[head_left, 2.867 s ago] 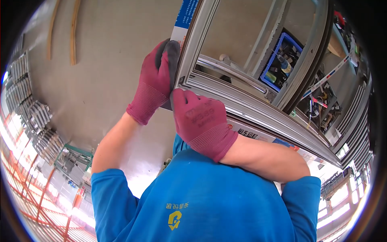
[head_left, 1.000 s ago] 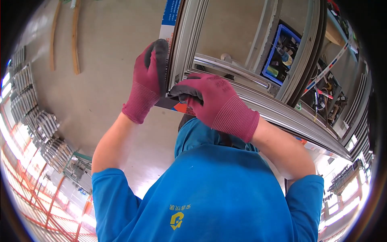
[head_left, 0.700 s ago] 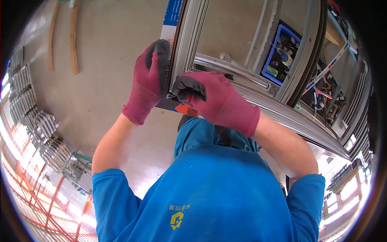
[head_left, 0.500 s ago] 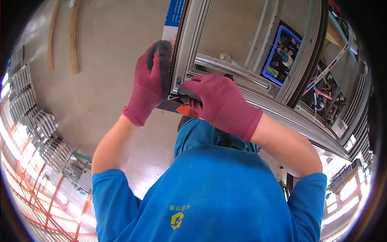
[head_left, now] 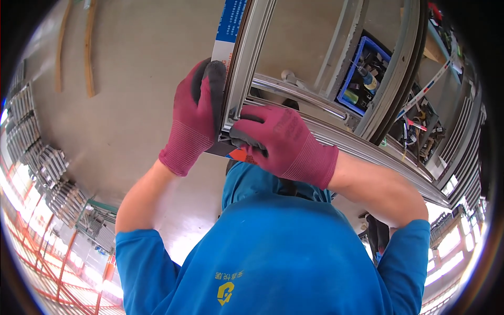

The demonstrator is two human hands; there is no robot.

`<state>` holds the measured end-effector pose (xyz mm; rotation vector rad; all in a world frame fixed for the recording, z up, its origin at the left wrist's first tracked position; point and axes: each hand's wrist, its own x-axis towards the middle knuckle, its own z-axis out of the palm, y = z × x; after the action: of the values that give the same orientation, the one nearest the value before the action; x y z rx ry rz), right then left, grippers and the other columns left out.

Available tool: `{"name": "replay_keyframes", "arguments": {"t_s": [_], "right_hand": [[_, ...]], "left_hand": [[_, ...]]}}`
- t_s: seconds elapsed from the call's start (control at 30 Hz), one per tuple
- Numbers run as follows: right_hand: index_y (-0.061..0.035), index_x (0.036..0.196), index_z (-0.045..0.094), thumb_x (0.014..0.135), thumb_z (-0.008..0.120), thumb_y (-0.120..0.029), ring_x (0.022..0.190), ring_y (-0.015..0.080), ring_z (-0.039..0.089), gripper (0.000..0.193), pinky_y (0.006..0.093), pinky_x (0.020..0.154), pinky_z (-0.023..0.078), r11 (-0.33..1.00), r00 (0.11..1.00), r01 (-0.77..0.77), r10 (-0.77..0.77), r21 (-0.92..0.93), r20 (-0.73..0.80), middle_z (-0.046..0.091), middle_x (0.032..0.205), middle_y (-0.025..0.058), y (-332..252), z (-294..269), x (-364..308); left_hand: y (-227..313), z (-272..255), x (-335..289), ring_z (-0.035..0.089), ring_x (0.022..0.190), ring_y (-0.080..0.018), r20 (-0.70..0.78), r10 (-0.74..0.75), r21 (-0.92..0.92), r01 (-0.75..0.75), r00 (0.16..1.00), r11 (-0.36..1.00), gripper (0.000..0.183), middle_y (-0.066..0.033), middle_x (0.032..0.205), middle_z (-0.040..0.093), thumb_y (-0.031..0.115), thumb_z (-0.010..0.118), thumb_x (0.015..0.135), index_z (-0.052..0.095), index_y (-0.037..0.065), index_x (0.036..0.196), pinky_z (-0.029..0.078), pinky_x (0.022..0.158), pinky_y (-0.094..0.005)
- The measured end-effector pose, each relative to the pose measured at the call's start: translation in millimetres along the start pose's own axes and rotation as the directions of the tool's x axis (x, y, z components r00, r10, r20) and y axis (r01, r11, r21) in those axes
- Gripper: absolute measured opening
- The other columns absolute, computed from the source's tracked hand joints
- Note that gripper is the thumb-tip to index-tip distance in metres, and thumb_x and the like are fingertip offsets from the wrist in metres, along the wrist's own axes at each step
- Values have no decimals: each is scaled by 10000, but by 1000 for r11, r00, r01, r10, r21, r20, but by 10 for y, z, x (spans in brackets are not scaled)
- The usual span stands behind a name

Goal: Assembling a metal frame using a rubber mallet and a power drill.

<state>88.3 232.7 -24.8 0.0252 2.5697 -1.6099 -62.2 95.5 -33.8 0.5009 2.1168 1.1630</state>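
"Start at the left. What's there?"

"Stacked metal profiles (head_left: 31,128) crowd the left edge, and two wooden strips (head_left: 90,52) lie on the floor (head_left: 134,79) at upper left."

"And the left grip (head_left: 197,107)?"

"Just left of upper centre, in a maroon glove with a dark palm. It's against the outer side of the silver aluminium frame (head_left: 251,52), beside a printed blue-and-white strip (head_left: 231,23). Its far fingers are hidden, so I can't tell whether it clasps the frame or only presses on it."

"Where's the frame exactly?"

"From top centre down to a corner near the middle, then along a rail toward the lower right."

"The right grip (head_left: 278,139)?"

"Curled at that corner, fingertips tucked in. I can't tell whether they're pinching some small part or just the metal."

"What could go wrong?"

"A nipped fingertip, I'd say, if the two sides slip at the corner while fingers sit in the way. Uneven pressure from the left could also push the corner out of line. And the right forearm (head_left: 375,178) runs close below the rail; a knock there might jolt it."

"Further right?"

"A blue crate (head_left: 351,69) of tools, seen through the frame's opening at upper right."
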Motion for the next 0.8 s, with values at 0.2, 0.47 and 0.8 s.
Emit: {"name": "replay_keyframes", "arguments": {"t_s": [0.2,0.47,0.8], "right_hand": [[-59,1097,694,760,808,-78,923,355,695,357,456,747,578,995,997,58,-62,-79,-49,679,1076,147,-84,47,-23],[-55,1093,676,786,814,-96,895,368,685,339,461,704,543,983,981,-133,112,-129,-159,655,1061,143,-365,158,-94],[-72,1098,663,797,802,-114,868,349,687,334,442,664,542,956,929,-226,154,-187,-338,648,1059,132,-539,410,-157]], "left_hand": [[70,18,-23,709,912,-291,-10,-33,-38,33,999,999,451,-229,1005,739,348,514,1124,667,-64,1225,544,849,-390],[17,45,-13,712,933,-325,-60,85,-5,-85,995,996,435,-232,1026,738,353,521,1111,672,-36,1233,544,879,-391],[-155,63,10,716,1031,-428,-93,149,27,-147,984,989,442,-258,1094,742,359,502,1107,679,-25,1236,548,909,-430]]}}
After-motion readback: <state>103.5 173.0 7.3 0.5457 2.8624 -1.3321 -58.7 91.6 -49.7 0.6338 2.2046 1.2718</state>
